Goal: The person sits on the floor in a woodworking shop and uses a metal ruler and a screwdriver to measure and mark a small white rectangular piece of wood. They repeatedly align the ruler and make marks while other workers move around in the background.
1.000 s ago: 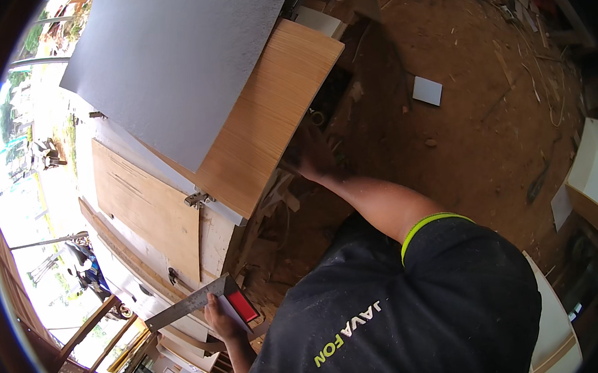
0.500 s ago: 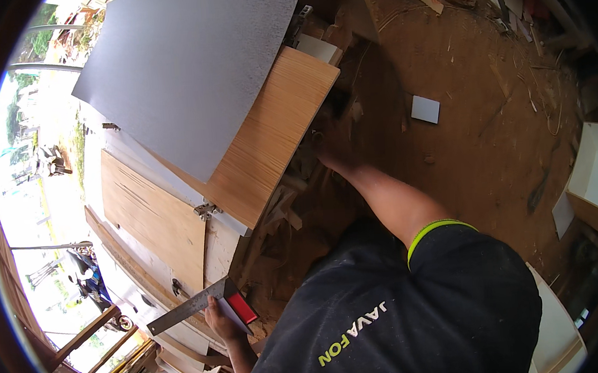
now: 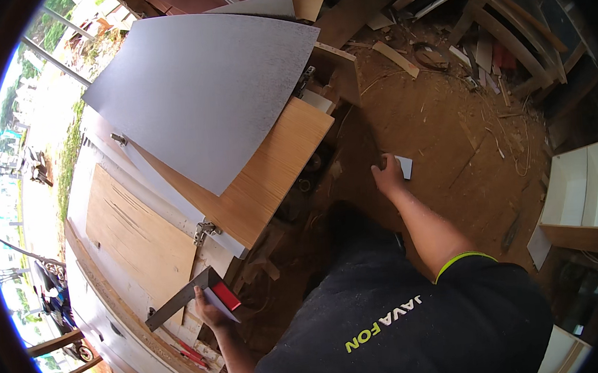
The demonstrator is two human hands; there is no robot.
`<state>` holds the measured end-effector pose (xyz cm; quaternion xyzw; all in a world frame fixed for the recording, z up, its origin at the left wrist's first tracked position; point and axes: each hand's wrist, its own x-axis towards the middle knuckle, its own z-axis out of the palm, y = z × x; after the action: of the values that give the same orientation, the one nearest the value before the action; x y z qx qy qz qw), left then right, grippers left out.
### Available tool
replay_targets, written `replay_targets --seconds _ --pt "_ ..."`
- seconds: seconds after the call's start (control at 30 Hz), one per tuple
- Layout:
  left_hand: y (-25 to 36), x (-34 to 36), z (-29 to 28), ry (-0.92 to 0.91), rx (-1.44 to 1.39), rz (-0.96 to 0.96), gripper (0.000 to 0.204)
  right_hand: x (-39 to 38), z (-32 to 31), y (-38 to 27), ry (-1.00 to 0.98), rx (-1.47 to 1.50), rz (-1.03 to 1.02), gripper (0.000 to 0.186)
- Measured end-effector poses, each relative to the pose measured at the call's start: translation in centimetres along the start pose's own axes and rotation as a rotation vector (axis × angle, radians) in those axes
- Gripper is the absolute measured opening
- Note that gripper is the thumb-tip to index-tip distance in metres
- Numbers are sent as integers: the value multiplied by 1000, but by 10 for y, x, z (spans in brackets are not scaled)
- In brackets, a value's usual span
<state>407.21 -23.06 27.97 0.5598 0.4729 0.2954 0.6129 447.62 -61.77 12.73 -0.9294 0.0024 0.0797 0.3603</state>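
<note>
My left hand (image 3: pixel 206 309) is closed round a carpenter's square (image 3: pixel 182 303), with a dark metal blade pointing left and a red part at its other end. A pale flat piece (image 3: pixel 221 305) shows beside the red part, under my fingers. Off the bench's right side, my right hand (image 3: pixel 387 175) is curled closed above the dirt floor; what it holds, if anything, I cannot make out. In the picture a small white square piece (image 3: pixel 405 167) lies just behind its knuckles. Nearest to both hands is a wood-grain panel (image 3: pixel 277 174) on the bench, partly covered by a large grey sheet (image 3: pixel 202 89).
Metal hinges (image 3: pixel 206 230) sit at the panel's near corner. A plywood sheet (image 3: pixel 135 225) and red-handled pliers-like tools (image 3: pixel 193 355) lie on the bench's left. Offcuts (image 3: pixel 484 62) litter the far floor; a white open cabinet (image 3: pixel 580 184) stands right.
My right hand has come out from beside the bench's edge to the right, over the floor. My left hand still grips the square, slightly further left. The view has shifted.
</note>
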Motion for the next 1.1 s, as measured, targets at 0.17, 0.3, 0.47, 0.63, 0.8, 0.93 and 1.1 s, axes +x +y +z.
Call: replay_targets --seconds 0.17,0.3,0.47,0.63,0.8,0.93,1.1 --pt "-20 -9 -9 102 -430 -90 46 59 -1 46 -205 -95 139 58" --pt "-26 -46 15 -52 -456 -116 51 173 36 62 -430 -167 92 61" --pt "-29 -112 109 474 -421 -169 45 291 66 79 -801 -338 5 49" --pt "13 -181 164 828 -170 -222 45 314 91 106 -815 -212 16 44" --pt "28 -211 189 965 -96 -288 45 284 93 141 -1102 -447 -50 50" --pt "20 -212 197 1031 -72 -275 45 262 95 159 -979 -416 -131 49" --pt "20 -206 221 1044 20 -288 46 302 97 158 -1227 -554 14 53"
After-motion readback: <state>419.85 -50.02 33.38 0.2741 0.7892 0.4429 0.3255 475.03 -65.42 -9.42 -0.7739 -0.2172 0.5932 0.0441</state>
